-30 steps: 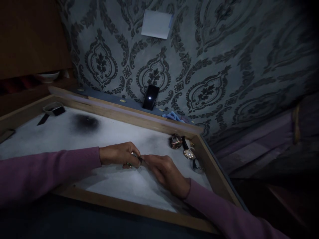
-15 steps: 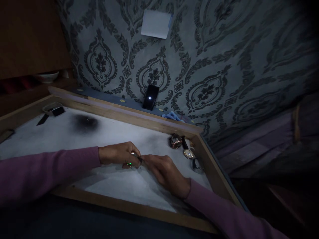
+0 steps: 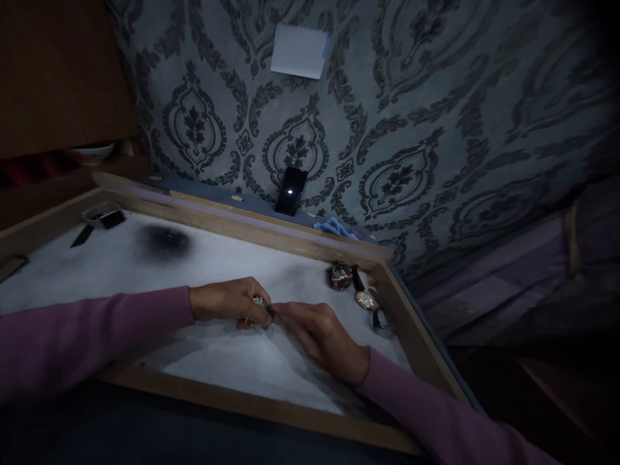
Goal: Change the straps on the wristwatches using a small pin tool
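Note:
A shiny watch (image 3: 258,302) is closed in my left hand (image 3: 232,302), with its rim showing between the fingers; most of it is hidden. My right hand (image 3: 323,336) comes in from the right, fingertips pinched on a dark piece, apparently the strap, at the watch's right end. Both hands are low over the white floor of a wooden tray (image 3: 252,400). Right of them lie a dark and rose-gold watch (image 3: 340,276), a watch with a pale face and black strap (image 3: 365,299), and a dark-banded watch (image 3: 382,321).
At the tray's far left corner sits a clear round container (image 3: 101,215) with a black strap piece (image 3: 82,236) beside it. A phone (image 3: 291,190) leans against the patterned wall behind the tray. Near it lies a blue cloth (image 3: 335,227). White paper (image 3: 300,51) hangs on the wall.
Both hands keep nearly the same place and grip. The green glint at the watch in my left hand is gone, and its metal rim shows more plainly. The view has shifted slightly.

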{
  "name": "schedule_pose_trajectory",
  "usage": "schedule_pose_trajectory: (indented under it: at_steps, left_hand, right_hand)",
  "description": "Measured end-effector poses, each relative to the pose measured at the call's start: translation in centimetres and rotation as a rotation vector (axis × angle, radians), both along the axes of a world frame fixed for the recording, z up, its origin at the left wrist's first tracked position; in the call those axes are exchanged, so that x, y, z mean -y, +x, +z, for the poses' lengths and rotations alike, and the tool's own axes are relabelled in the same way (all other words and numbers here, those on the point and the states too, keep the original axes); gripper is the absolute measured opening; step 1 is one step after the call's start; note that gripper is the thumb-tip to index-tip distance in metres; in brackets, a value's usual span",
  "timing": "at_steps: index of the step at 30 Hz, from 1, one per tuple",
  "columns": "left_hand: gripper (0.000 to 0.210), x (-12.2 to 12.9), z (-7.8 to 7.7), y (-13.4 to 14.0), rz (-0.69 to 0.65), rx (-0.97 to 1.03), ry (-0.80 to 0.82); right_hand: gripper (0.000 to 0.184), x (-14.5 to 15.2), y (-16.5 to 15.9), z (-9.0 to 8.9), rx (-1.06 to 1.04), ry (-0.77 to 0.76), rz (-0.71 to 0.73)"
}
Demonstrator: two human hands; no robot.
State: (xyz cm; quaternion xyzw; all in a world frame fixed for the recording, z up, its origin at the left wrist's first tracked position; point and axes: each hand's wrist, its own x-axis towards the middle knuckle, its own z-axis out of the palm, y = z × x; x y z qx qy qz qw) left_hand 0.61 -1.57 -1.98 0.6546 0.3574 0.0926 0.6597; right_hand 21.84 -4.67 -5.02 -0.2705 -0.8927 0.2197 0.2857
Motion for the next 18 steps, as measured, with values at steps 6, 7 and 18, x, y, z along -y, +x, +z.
schedule_pose_trajectory:
  at_steps: [6,7,18]
  left_hand:
    - [0.014,-0.03,-0.05,-0.05,0.000,0.011,-0.005]
    - [0.014,-0.05,-0.06,-0.06,-0.004,0.014,-0.007]
    - [0.015,-0.17,0.15,-0.08,0.005,0.012,-0.061]
  right_hand:
    - [0.029,0.02,-0.20,0.22,-0.069,0.015,-0.002]
    - [0.029,0.00,-0.23,0.27,-0.074,0.016,-0.001]
    - [0.023,-0.09,-0.26,0.63,-0.029,-0.041,-0.078]
